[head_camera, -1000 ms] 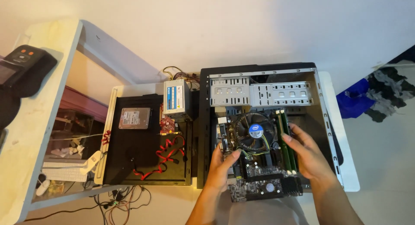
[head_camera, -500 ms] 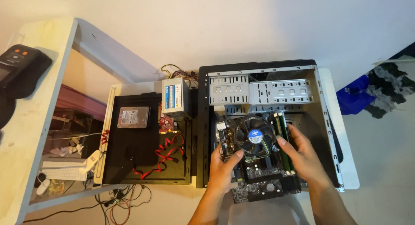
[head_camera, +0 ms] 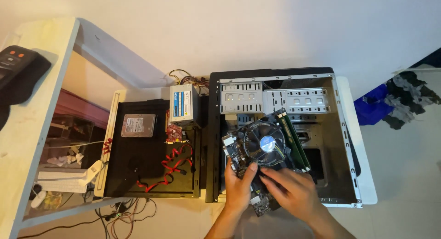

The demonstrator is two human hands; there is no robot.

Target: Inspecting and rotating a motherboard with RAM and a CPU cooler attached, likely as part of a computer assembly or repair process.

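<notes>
Now both hands grip the motherboard (head_camera: 268, 158), tilted above the open case (head_camera: 342, 142): left hand (head_camera: 239, 186) on its near-left edge, right hand (head_camera: 294, 190) closed across its near edge.

Open computer case (head_camera: 342, 142) lies at right end of desk (head_camera: 367, 174). Motherboard (head_camera: 266, 151) sits tilted in case, toward its near-left corner. Side panel (head_camera: 138, 174) lies left of case; hard drive (head_camera: 138, 125) and cables (head_camera: 172, 167) on it. Power supply (head_camera: 183, 105) at panel's far-right corner.
</notes>
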